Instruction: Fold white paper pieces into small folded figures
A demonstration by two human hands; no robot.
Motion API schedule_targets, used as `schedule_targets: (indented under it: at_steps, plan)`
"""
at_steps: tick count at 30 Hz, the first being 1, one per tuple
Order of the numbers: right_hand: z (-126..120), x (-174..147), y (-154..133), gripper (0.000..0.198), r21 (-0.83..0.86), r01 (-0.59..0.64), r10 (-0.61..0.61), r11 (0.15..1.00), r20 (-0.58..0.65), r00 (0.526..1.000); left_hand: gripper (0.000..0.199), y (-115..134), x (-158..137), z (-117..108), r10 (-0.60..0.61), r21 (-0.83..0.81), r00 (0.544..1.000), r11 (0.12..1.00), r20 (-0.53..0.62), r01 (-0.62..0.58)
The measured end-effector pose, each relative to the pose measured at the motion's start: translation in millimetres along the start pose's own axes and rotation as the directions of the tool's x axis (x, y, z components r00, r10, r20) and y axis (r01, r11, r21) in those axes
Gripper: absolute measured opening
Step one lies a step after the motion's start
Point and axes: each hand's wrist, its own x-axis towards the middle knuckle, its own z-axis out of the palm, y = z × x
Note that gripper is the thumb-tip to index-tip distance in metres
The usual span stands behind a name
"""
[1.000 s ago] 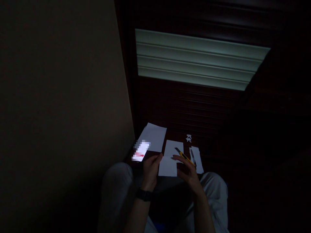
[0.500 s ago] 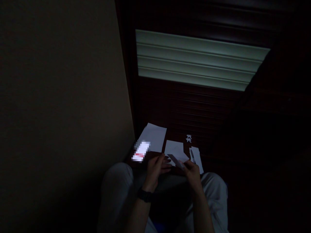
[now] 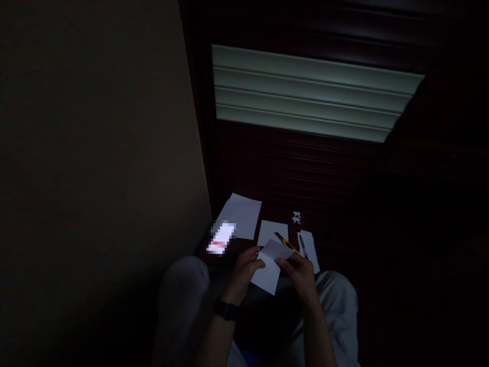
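A white sheet of paper (image 3: pixel 267 275) with a crease across it is held between my two hands, its upper part angled back. My left hand (image 3: pixel 244 270) pinches its left edge, thumb on top. On the other side, my right hand (image 3: pixel 301 275) grips the right edge near the crease. From the right fingers a yellow utility knife (image 3: pixel 288 246) points up and left, its dark blade end beyond the paper. It looks held in that hand, though the fingers' grip on it is partly hidden. Behind lies another white sheet (image 3: pixel 273 229).
A larger stack of white paper (image 3: pixel 244 214) lies at the left, with a lit, blurred phone (image 3: pixel 221 238) near it. Small white paper cutouts (image 3: pixel 296 217) sit at the back. On the right, a pen (image 3: pixel 303 245) rests on white paper strips (image 3: pixel 311 250). A louvred door (image 3: pixel 305 168) stands behind.
The paper has swung from edge-on in my right hand to spread between both hands, and my left hand has closed on it. The yellow knife has come into view.
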Motion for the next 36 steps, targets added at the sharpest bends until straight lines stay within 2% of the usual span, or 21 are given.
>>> schedule_targets:
  at_steps: [6,10,13,16,23,27,31,33,36]
  plan:
    - [0,1,2,0.026,0.025,-0.007,0.008,1.0,-0.024,1.0,0.03,1,-2,6,0.018,0.038,0.997,0.999,0.069,-0.021]
    - [4,-2,-1,0.043,0.115,-0.031,0.036,0.993,-0.04,0.999,0.033,-1,0,6,0.048,0.015,0.996,0.999,-0.078,-0.046]
    - [9,-7,-7,0.058,0.158,-0.075,0.062,0.985,0.086,0.994,0.035,-1,2,5,0.105,-0.019,0.977,0.994,-0.183,-0.111]
    - [11,-10,-11,0.06,0.192,-0.113,0.076,0.975,0.188,0.979,0.035,-2,3,6,0.142,-0.034,0.962,0.988,-0.234,-0.154]
    - [8,-10,-7,0.058,0.247,-0.084,0.018,0.965,0.26,0.965,0.036,-6,5,4,0.184,-0.044,0.931,0.977,-0.317,-0.208]
    - [1,-12,-11,0.044,0.255,-0.061,-0.017,0.965,0.296,0.955,0.035,-6,6,1,0.149,-0.047,0.935,0.984,-0.322,-0.173]
    - [-7,-16,-21,0.044,0.289,-0.108,-0.031,0.951,0.438,0.898,0.035,-4,5,0,0.114,-0.057,0.944,0.989,-0.311,-0.139]
    - [-9,-18,-26,0.047,0.23,-0.079,-0.042,0.97,0.477,0.878,0.035,-2,4,1,0.085,-0.068,0.964,0.992,-0.251,-0.105]
    - [-7,-18,-32,0.043,0.099,0.033,-0.079,0.995,0.506,0.859,0.033,-2,2,4,0.059,-0.088,0.991,0.994,-0.124,-0.07]
